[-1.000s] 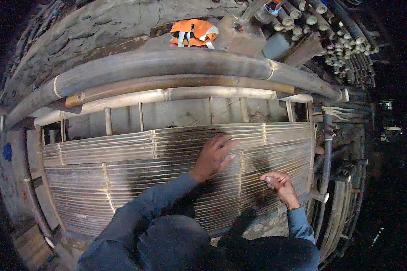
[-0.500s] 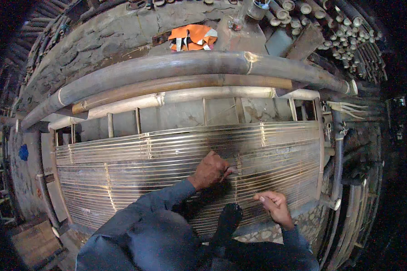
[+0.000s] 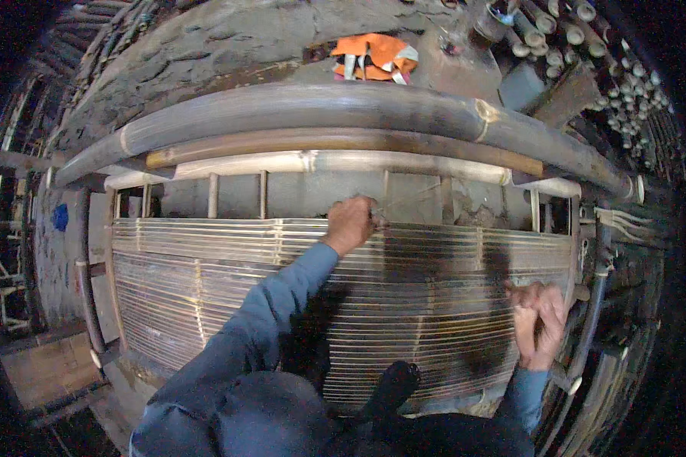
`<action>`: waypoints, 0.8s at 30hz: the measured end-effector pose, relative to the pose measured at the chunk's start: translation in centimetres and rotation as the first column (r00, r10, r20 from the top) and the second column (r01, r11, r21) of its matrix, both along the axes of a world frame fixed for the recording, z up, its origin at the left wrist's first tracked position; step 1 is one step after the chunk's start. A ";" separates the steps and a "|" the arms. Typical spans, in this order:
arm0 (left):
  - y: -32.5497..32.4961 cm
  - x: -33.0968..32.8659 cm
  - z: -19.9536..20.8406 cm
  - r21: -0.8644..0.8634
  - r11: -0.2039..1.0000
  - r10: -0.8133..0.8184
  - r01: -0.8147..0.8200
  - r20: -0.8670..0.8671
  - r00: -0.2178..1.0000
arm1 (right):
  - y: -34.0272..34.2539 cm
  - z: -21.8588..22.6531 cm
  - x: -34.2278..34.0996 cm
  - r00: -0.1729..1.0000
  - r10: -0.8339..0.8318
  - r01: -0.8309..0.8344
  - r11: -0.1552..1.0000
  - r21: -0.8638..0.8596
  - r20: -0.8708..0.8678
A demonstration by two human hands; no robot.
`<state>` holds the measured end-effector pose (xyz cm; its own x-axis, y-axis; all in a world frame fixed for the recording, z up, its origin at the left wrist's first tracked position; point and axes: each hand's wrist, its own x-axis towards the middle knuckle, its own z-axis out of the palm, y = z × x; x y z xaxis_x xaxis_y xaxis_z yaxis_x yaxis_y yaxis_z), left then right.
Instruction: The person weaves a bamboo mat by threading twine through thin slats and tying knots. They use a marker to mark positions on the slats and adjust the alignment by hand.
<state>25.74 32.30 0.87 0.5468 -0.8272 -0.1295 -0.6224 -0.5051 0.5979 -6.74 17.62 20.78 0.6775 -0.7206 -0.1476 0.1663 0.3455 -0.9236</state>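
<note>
A wide panel of thin split-bamboo slats (image 3: 156, 293) lies before me, crossed by pale binding rows (image 3: 199, 308). My left hand (image 3: 350, 225) is closed at the panel's far edge, with the arm stretched over the slats. Whatever its fingers pinch is too small to make out. On the right, my right hand (image 3: 540, 320) is held over the panel near its right end, fingers curled together. I cannot tell what, if anything, is in them. A dark-covered foot or leg (image 3: 395, 381) rests over the near slats, and shadows darken the middle.
A thick bamboo pole (image 3: 305, 107) runs across behind the panel, with a brown pole (image 3: 343, 142) and a pale pole (image 3: 236, 162) below it. Orange cloth (image 3: 381, 53) lies beyond. Bamboo poles (image 3: 537, 34) are stacked at the far right. A dark upright pole (image 3: 593, 305) borders the right side.
My left hand has moved away from me to the panel's far edge. My right hand has shifted right and slightly forward. The view has also moved a little.
</note>
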 end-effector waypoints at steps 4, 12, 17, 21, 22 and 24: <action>0.0 0.5 1.9 0.088 0.996 -0.021 0.034 -0.153 0.988 | -0.9 -4.5 7.3 0.847 0.199 -0.384 0.870 -0.309 -0.492; -0.1 0.9 0.1 0.034 0.995 -0.079 0.092 -0.276 0.958 | -2.1 -4.6 9.6 0.948 0.155 -0.132 0.986 0.098 -0.279; 0.4 2.2 -2.9 -0.127 0.990 -0.087 0.059 -0.232 0.969 | -3.2 -1.2 1.8 0.991 -0.119 0.106 0.980 -0.170 -0.068; -0.9 1.8 -0.9 0.038 0.996 -0.061 0.078 -0.330 0.942 | -3.3 0.2 -7.3 0.972 -0.073 0.051 0.993 -0.105 -0.223; -1.0 1.7 -1.4 0.013 0.997 -0.068 0.075 -0.302 0.951 | -2.1 0.5 -7.9 0.984 -0.059 0.053 0.998 -0.037 -0.171; -0.7 1.9 -2.5 -0.031 0.997 -0.070 0.065 -0.237 0.969 | -1.2 1.1 -8.5 0.996 -0.093 0.093 0.995 0.037 -0.008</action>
<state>27.60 31.56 -1.65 0.4451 -0.8654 -0.2300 -0.4929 -0.4512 0.7439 -15.22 16.46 21.88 0.6070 -0.7743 -0.1791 0.1939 0.3628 -0.9115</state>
